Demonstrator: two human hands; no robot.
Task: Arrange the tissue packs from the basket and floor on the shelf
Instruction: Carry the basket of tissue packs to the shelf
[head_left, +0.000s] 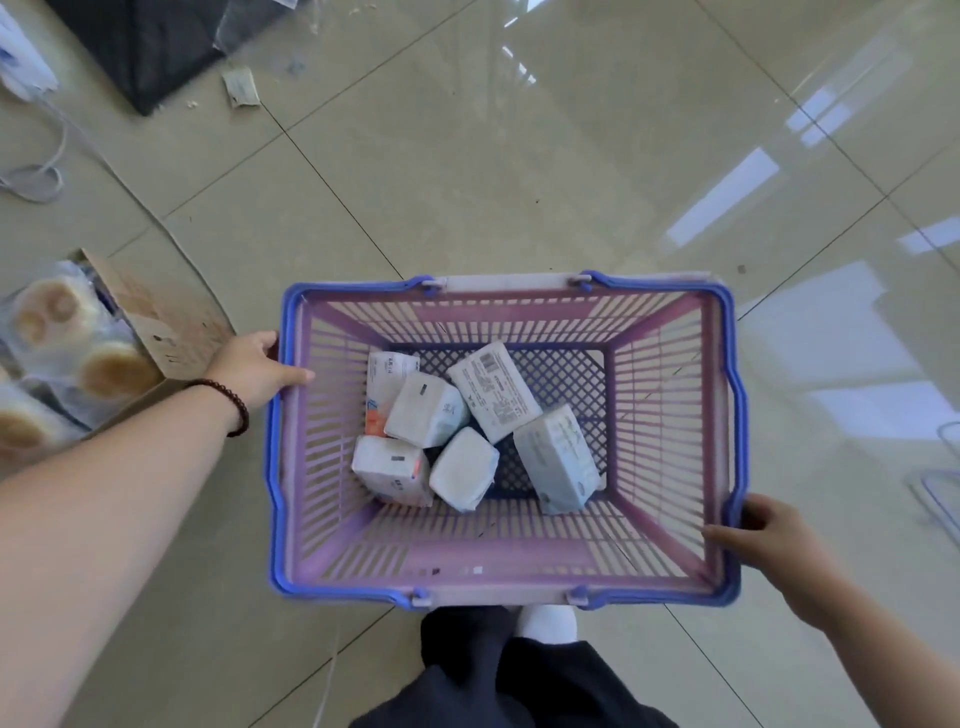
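A pink slatted basket (670, 415) with a blue rim is held level over the tiled floor, seen from straight above. Several white tissue packs (428, 410) lie jumbled on its blue mesh bottom, one with a printed label (493, 391) facing up. My left hand (254, 369) grips the basket's left rim, thumb inside, a dark bead bracelet on the wrist. My right hand (763, 530) grips the right rim near the front corner. No shelf is in view.
A cardboard box (156, 322) with bagged round flatbreads (111, 369) stands at the left, close to my left arm. A dark mat (140, 47) and a scrap of paper (240, 88) lie at the far left. My dark trousers and white shoe (545, 623) show below the basket.
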